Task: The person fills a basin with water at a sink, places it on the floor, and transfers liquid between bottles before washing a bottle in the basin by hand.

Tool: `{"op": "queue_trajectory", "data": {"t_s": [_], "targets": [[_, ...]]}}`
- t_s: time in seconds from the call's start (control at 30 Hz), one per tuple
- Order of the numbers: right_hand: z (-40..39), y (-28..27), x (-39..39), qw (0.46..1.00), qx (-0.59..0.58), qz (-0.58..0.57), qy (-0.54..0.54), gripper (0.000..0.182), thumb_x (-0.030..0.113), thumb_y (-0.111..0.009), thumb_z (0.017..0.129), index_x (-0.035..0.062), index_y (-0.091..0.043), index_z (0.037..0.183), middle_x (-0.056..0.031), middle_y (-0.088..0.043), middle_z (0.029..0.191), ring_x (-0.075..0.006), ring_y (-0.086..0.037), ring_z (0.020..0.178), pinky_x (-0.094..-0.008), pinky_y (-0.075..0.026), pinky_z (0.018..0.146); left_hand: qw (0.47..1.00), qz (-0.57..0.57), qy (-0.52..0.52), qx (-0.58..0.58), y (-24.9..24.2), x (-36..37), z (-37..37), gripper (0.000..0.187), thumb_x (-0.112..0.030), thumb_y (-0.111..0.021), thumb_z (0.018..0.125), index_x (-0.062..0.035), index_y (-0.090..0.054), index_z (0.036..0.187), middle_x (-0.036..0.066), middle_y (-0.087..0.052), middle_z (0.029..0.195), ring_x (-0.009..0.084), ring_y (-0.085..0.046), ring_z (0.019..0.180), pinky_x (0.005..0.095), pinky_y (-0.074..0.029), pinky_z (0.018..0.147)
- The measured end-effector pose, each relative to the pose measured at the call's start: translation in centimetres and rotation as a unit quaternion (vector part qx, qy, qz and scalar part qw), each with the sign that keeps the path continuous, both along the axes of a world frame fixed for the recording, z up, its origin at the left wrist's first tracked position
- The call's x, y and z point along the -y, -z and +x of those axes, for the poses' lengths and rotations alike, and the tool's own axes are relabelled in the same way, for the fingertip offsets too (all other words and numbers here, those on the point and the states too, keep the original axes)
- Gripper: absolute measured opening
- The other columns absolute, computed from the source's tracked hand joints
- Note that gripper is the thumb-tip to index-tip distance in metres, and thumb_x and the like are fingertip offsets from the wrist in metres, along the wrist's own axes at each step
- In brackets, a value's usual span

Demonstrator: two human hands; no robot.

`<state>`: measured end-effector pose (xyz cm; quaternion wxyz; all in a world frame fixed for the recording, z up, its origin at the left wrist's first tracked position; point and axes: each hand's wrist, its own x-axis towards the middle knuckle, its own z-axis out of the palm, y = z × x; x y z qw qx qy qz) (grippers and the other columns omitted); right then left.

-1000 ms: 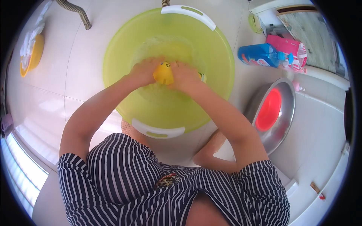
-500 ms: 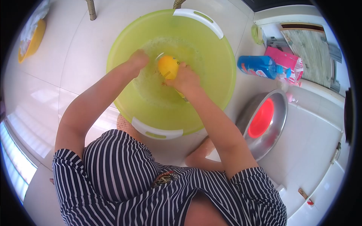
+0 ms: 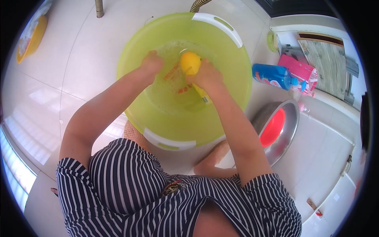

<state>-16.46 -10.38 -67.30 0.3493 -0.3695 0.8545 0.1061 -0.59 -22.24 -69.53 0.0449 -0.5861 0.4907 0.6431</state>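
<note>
A wide green plastic tub (image 3: 138, 98) with white handles stands on the floor between my legs, with water and some foam in it. My right hand (image 3: 207, 75) is wrapped round a yellow bottle (image 3: 190, 62), tilted over the water near the tub's middle. Its rounded end shows beyond my fingers and its other part shows below my hand. Left of the bottle, my left hand (image 3: 152, 64) is over the tub with its fingers curled in. Whether anything is inside that hand is hidden. Red print (image 3: 172, 73) shows on the tub's bottom.
To the right lie a blue bottle (image 3: 272, 76) and a pink bag (image 3: 298, 69). A steel basin (image 3: 290, 122) holding a red bowl (image 3: 273, 128) leans beside my right arm. A yellow basin (image 3: 35, 37) is at the far left, and a hose (image 3: 198, 5) touches the back.
The view has shifted a little. My right hand has turned the yellow bottle, so more of its lower part shows. Red print on the tub's bottom is now visible between my hands.
</note>
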Motion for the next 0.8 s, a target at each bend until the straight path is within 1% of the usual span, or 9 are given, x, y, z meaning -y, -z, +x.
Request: {"op": "queue_trajectory", "data": {"t_s": [0.1, 0.2, 0.3, 0.4, 0.5, 0.57, 0.6, 0.67, 0.8], "targets": [[0.4, 0.2, 1.3, 0.998, 0.008, -0.056, 0.017, 0.087, 0.051, -0.08, 0.071, 0.0004, -0.047, 0.133, -0.0189, -0.061, 0.127, -0.0328, -0.065, 0.11, -0.0416, -0.053, 0.091, 0.999, 0.004, -0.011, -0.031, -0.1, 0.1, -0.3, 0.067, -0.008, -0.04, 0.095, -0.0055, -0.02, 0.158, 0.018, -0.03, 0.16, 0.0336, -0.032, 0.145, 0.051, -0.026, 0.118], [0.8, 1.1, 2.3, 0.996, 0.02, -0.083, -0.002, 0.09, 0.051, -0.083, 0.07, 0.0002, -0.046, 0.135, -0.0205, -0.059, 0.13, -0.0334, -0.063, 0.115, -0.0418, -0.052, 0.094, 1.0, 0.005, -0.014, -0.009, 0.4, 0.5, -0.4, 0.061, -0.013, -0.045, 0.097, -0.0064, -0.029, 0.156, 0.018, -0.035, 0.157, 0.033, -0.033, 0.145, 0.0512, -0.027, 0.117], [0.8, 3.3, 1.2, 0.987, 0.024, -0.159, -0.007, 0.092, 0.05, -0.084, 0.068, 0.0003, -0.046, 0.135, -0.0196, -0.058, 0.129, -0.0337, -0.06, 0.118, -0.0414, -0.051, 0.096, 0.989, 0.058, -0.056, -0.126, 1.4, 1.3, -0.2, 0.054, -0.025, -0.051, 0.1, -0.0052, -0.042, 0.149, 0.016, -0.047, 0.147, 0.0282, -0.041, 0.14, 0.0455, -0.033, 0.114], [0.9, 3.5, -0.4, 0.965, 0.084, -0.247, 0.007, 0.095, 0.042, -0.087, 0.066, 0.0013, -0.042, 0.14, -0.0206, -0.055, 0.132, -0.0345, -0.056, 0.124, -0.0424, -0.049, 0.099, 0.966, 0.04, -0.214, -0.14, 0.8, 1.3, -0.8, 0.054, -0.039, -0.054, 0.1, -0.0048, -0.051, 0.142, 0.011, -0.057, 0.137, 0.0227, -0.051, 0.129, 0.038, -0.039, 0.108], [1.5, 2.1, -2.0, 0.907, 0.176, -0.381, 0.029, 0.097, 0.031, -0.09, 0.067, 0.0012, -0.038, 0.143, -0.0192, -0.055, 0.132, -0.032, -0.057, 0.122, -0.0429, -0.048, 0.102, 0.948, -0.002, -0.143, -0.285, -2.2, 1.4, -0.6, 0.055, -0.044, -0.05, 0.101, -0.0023, -0.056, 0.135, 0.006, -0.063, 0.128, 0.0188, -0.056, 0.119, 0.0323, -0.041, 0.104], [2.2, 1.1, -3.2, 0.838, 0.337, -0.403, 0.146, 0.095, 0.024, -0.09, 0.066, 0.002, -0.037, 0.143, -0.0167, -0.053, 0.133, -0.0285, -0.054, 0.125, -0.0426, -0.045, 0.105, 0.938, -0.105, 0.091, -0.317, -5.0, 0.5, -0.7, 0.043, -0.035, -0.058, 0.099, -0.0025, -0.063, 0.126, 0.008, -0.067, 0.119, 0.02, -0.06, 0.112, 0.0328, -0.044, 0.101], [2.7, 0.7, -3.6, 0.838, 0.334, -0.405, 0.149, 0.095, 0.024, -0.09, 0.066, 0.002, -0.037, 0.143, -0.0167, -0.053, 0.133, -0.0285, -0.054, 0.125, -0.0426, -0.045, 0.105, 0.937, -0.105, 0.095, -0.319, -6.5, -0.4, -0.9, 0.043, -0.035, -0.058, 0.099, -0.0025, -0.063, 0.126, 0.008, -0.067, 0.119, 0.02, -0.06, 0.112, 0.0328, -0.044, 0.101], [3.6, 0.1, -4.0, 0.814, 0.298, -0.484, 0.118, 0.101, 0.021, -0.09, 0.065, 0.0022, -0.034, 0.147, -0.0176, -0.048, 0.138, -0.0313, -0.053, 0.126, -0.0416, -0.046, 0.104, 0.81, -0.429, 0.23, -0.327, -9.3, -2.2, -1.3, 0.023, -0.02, -0.066, 0.094, -0.0016, -0.07, 0.107, 0.01, -0.071, 0.103, 0.0197, -0.066, 0.097, 0.0298, -0.051, 0.087], [4.1, -0.9, -5.1, 0.796, 0.346, -0.49, 0.082, 0.105, 0.023, -0.09, 0.065, 0.0025, -0.031, 0.149, -0.0173, -0.047, 0.14, -0.0303, -0.051, 0.129, -0.0397, -0.044, 0.107, 0.719, -0.535, 0.276, -0.347, -10.7, -2.9, -1.4, 0.01, -0.011, -0.071, 0.088, -0.001, -0.069, 0.091, 0.01, -0.071, 0.089, 0.019, -0.068, 0.078, 0.0277, -0.053, 0.07]]}}
